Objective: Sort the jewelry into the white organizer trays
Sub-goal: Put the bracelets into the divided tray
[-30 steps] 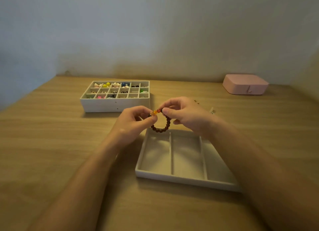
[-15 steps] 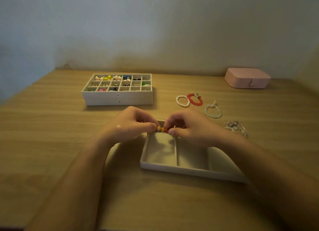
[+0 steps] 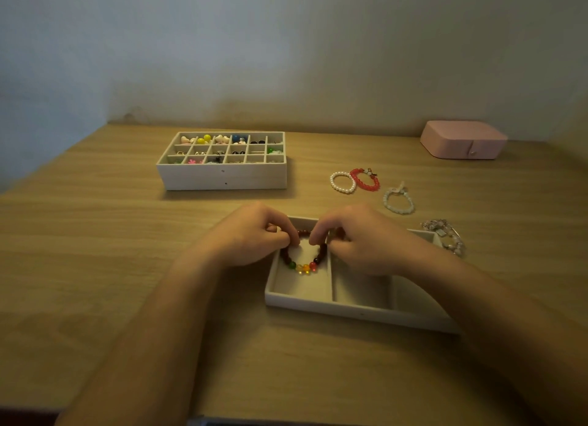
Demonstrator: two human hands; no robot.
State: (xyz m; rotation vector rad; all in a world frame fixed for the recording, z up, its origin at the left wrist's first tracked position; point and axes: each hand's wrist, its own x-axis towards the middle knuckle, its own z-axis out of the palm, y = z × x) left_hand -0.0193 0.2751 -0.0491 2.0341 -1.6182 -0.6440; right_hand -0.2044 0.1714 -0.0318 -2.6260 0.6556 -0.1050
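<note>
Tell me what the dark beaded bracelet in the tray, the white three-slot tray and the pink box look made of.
Dark beaded bracelet: mostly matte brown-red beads, perhaps wood or stone; the green, yellow and red ones look translucent, likely glass or plastic. White three-slot tray: matte, soft-looking lining, maybe velvet, over stiff walls. Pink box: smooth with a faint sheen, possibly faux leather, with a snap tab.

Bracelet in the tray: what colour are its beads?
The bracelet is mostly dark red-brown, with green, yellow, orange, red beads; head view.
</note>
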